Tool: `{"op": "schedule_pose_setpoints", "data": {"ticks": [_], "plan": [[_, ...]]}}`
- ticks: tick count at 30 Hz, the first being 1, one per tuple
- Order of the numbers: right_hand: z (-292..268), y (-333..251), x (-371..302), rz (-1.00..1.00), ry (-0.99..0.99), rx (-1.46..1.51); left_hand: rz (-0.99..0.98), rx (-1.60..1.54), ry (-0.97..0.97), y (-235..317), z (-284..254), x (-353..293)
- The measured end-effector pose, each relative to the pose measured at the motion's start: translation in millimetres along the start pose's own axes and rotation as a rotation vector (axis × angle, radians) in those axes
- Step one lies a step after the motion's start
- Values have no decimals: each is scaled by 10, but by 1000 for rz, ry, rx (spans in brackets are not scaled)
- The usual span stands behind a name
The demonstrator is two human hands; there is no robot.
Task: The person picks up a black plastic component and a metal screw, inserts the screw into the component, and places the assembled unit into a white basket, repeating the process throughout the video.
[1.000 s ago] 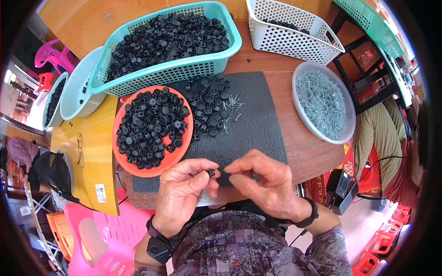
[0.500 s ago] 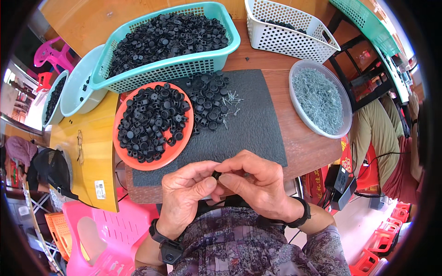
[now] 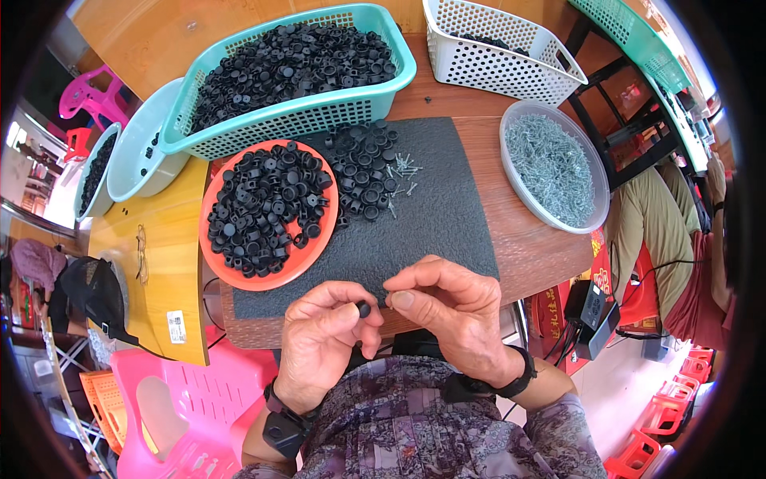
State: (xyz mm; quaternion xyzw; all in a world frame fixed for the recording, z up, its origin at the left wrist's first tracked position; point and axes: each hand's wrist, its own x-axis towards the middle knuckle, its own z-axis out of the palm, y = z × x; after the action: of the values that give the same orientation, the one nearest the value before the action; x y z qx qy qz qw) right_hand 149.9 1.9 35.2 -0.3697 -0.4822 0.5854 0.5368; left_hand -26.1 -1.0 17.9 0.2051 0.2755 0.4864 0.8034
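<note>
Between the thumb and fingers of my left hand [image 3: 323, 331] is a small round black plastic cap [image 3: 364, 309]. Just to its right, my right hand [image 3: 455, 311] is pinched, thumb against forefinger; a tiny dark bit shows at the tips, too small to name. Both hands hover over the near edge of a dark grey mat [image 3: 431, 215]. On the mat lie a loose heap of black plastic parts [image 3: 371, 176] and several small screws [image 3: 405, 168]. An orange-red plate [image 3: 267, 281] full of similar black parts overlaps the mat's left side.
A teal basket [image 3: 279, 124] heaped with black parts stands behind the plate. A white basket [image 3: 495, 80] is at the back right, a clear tub of screws [image 3: 592, 209] at the right. Pale blue basins [image 3: 163, 172] stand left. A pink chair [image 3: 187, 391] is near left; another person [image 3: 662, 231] sits at right.
My hands have drawn apart from each other. The black cap, hidden mostly between both sets of fingers before, now shows in my left hand alone.
</note>
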Motion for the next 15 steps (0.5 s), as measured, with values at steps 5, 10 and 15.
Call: {"op": "schedule_pose_setpoints", "data": {"ticks": [5,10,15], "plan": [[31,12,-19,-59,5,-75,105,156,85,8,91,2],[29,60,-34,-122,-4,-139,208,357,203,-7,95,-7],[48,59,-31,-123,18,-170,437,675,154,-94,116,-36]]}}
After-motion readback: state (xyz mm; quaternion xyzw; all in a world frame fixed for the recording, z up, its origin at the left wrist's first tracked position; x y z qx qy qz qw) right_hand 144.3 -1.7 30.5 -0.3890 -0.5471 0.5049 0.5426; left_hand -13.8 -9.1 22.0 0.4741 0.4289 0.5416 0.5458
